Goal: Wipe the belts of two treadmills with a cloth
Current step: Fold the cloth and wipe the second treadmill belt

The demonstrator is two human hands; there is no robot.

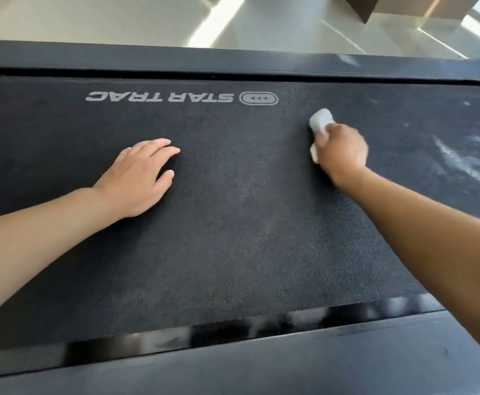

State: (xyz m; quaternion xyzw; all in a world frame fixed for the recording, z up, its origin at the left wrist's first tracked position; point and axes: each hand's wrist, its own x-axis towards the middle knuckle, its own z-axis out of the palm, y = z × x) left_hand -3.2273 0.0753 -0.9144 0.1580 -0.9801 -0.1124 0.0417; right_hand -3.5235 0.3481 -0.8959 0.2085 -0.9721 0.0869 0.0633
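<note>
We see belt (pixel 233 209) matt, grainy black rubber; near it, side rail (pixel 261 326) glossy black plastic; cloth (pixel 320 121) pale, soft.

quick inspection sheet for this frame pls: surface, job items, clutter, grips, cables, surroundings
Surface: black treadmill belt with an inverted STAR TRAC logo; pale smears and streaks on its right part.
Job's things: white cloth, bunched, pressed on the belt.
Clutter: nothing seen.
Grips: right hand shut on the cloth; left hand flat on the belt, open, empty.
Cables: nothing seen.
Surroundings: glossy black side rail near the camera; pale shiny floor beyond; a brown object at top, cut off.
</note>
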